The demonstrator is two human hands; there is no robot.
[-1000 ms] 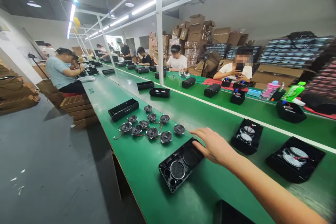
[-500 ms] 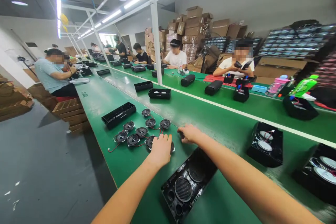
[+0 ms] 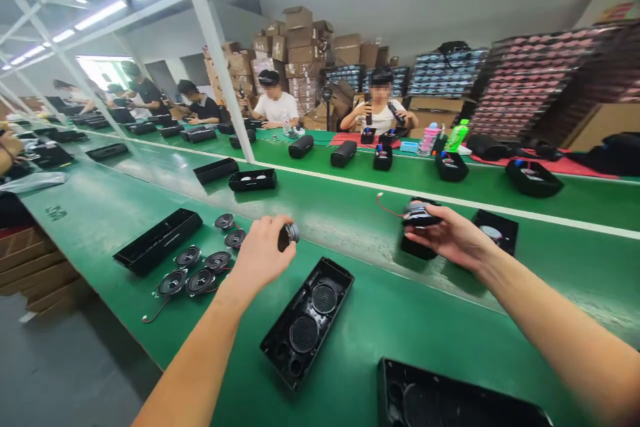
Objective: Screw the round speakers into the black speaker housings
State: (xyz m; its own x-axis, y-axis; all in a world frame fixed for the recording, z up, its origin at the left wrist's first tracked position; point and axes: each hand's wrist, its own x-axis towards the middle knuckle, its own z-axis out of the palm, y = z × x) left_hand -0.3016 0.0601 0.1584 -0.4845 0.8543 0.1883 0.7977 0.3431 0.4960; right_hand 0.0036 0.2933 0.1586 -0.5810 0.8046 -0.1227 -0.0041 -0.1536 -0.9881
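My left hand (image 3: 263, 250) is closed round a round speaker driver (image 3: 289, 235), raised above the green bench. In my right hand (image 3: 453, 237) is another speaker driver (image 3: 420, 215), its red wire (image 3: 390, 208) trailing to the left with a white plug at the end. Below and between my hands lies a black speaker housing (image 3: 310, 320), open side up, with two round mesh grilles. Several loose drivers (image 3: 200, 280) sit on the bench left of my left hand. A second black housing (image 3: 450, 400) is partly cut off at the bottom edge.
A long black housing (image 3: 160, 240) rests beyond the loose drivers. Behind my right hand stand black housings (image 3: 503, 230), one with a white-backed driver visible. A white post (image 3: 220, 60) rises from the bench. Co-workers sit across it, one person (image 3: 383, 113) holding dark parts.
Both hands have lifted from the bench, each now with a driver. My right hand has moved far right. The view has turned right, and another housing shows at the bottom.
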